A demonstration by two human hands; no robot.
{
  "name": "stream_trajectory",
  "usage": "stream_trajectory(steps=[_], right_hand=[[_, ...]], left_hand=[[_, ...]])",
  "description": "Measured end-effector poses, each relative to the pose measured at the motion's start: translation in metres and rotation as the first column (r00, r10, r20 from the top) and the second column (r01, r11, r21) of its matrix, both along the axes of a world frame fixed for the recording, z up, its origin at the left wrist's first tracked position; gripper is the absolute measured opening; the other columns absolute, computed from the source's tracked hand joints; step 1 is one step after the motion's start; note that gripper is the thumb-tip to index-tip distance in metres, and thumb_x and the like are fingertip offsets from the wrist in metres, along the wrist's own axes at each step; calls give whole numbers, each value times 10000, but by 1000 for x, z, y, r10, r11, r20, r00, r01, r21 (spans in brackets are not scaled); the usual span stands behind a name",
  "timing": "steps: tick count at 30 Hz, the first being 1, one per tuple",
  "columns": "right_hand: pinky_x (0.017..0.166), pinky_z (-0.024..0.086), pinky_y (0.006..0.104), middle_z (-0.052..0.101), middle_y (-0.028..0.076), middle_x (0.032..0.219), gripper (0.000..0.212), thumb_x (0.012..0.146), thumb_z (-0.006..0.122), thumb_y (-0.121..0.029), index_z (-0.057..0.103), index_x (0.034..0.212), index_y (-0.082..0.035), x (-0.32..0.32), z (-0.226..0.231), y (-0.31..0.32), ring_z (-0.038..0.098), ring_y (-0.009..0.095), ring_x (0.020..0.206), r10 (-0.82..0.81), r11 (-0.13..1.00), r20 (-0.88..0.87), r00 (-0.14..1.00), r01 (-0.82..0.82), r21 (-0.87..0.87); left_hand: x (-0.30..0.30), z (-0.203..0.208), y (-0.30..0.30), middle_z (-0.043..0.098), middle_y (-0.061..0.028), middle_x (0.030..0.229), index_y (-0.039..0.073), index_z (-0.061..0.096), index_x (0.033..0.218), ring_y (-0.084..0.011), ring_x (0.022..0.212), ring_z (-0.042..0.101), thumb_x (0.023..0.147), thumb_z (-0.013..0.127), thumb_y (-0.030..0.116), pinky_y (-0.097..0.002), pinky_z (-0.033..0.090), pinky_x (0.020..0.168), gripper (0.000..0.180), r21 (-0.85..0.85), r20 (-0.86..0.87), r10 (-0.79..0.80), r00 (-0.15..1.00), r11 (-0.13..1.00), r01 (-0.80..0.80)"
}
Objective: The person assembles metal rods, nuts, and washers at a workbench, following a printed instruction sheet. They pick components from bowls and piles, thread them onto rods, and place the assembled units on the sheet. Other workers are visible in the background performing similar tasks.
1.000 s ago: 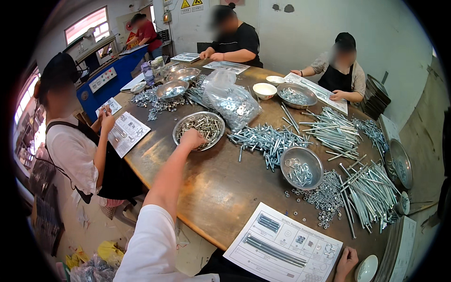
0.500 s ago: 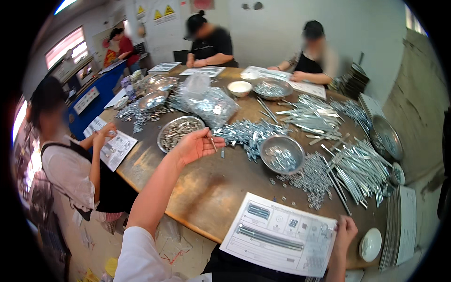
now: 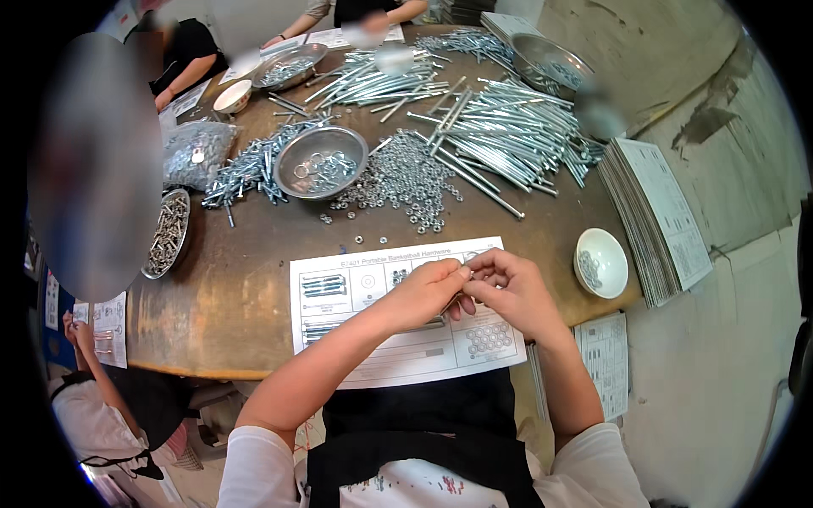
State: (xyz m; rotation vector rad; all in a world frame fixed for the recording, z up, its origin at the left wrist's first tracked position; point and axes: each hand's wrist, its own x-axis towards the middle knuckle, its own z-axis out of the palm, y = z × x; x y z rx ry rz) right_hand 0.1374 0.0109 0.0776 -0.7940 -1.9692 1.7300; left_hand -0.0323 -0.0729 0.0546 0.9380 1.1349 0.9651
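Note:
Above a white card (image 3: 394,370) printed with hardware pictures, my two hands meet with their fingertips pressed together. My left hand (image 3: 428,295) is closed; a thin screw (image 3: 455,299) seems to show under its fingers, mostly hidden. My right hand (image 3: 515,292) is closed too, thumb and fingers pinched against the left fingertips, and what it grips cannot be made out. The card lies at the table's near edge, over my lap. Just beyond it are loose nuts (image 3: 415,182) and a steel bowl (image 3: 322,161) of metal rings.
Long bolts (image 3: 508,127) lie piled at the far right, shorter bolts (image 3: 246,165) left of the bowl. A tray of screws (image 3: 169,233) is at left. At right stand a white bowl (image 3: 601,262) and a stack of cards (image 3: 656,220). Co-workers sit around the table (image 3: 220,313).
My left hand has come back from beside the screw tray, where it held a small screw, to the card. My right hand has left the card's edge and joined it. The view has turned right.

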Motion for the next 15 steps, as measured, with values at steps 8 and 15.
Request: stream_trajectory(steps=[8, 15], right_hand=[[620, 484, 211, 655, 26, 803, 126, 880, 640, -2, 655, 993, 51, 50, -59, 10, 591, 52, 702, -174, 971, -21, 984, 168, -170], [613, 495, 269, 686, 97, 812, 157, 837, 655, -11, 711, 983, 3, 52, -89, 6, 631, 128, 668, -222, 928, 85, 971, 183, 324]], left_hand=[[25, -21, 13, 712, -75, 871, 13, 621, 1059, -113, 734, 637, 953, 625, 239, -282, 502, 678, 250, 61, -263, -33, 964, 997, 51], [42, -45, -2, 707, -94, 826, 99, 732, 937, -277, 761, 677, 827, 689, 127, -386, 533, 686, 121, 404, -830, 273, 487, 895, 188]])
